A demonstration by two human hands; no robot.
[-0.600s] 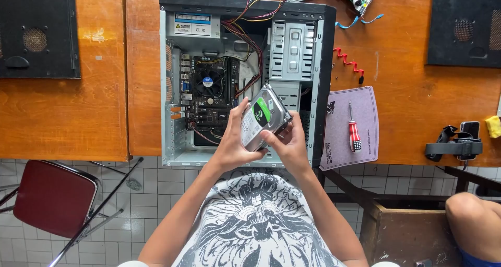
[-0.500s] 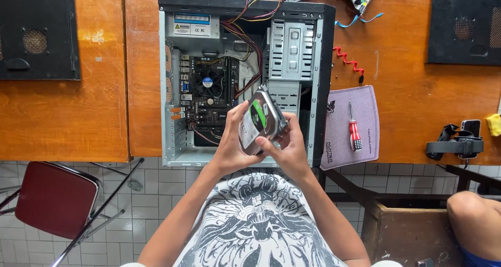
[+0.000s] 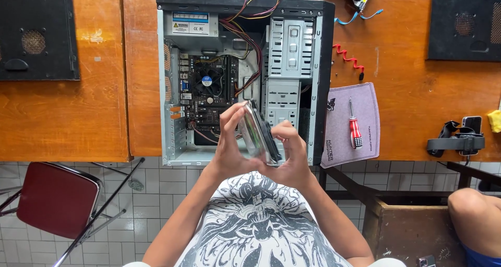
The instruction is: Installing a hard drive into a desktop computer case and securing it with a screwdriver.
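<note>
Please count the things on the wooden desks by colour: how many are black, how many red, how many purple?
Black, flat speaker-like panels: 2
Red, coiled cable and red-handled screwdriver: 2
Purple, flat mat: 1
Total: 5

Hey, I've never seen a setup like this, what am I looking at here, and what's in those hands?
This is one view from a camera worn on a person's head, looking straight down. Both bare hands, the left hand and the right hand, hold a flat silver metal hard drive tilted on edge. Beneath them an open grey desktop computer case lies on an orange wooden table, its circuit board and coloured wires showing. To the right, a red-handled screwdriver rests on a purple-grey mat. A dark red chair stands on the tiled floor.
</note>
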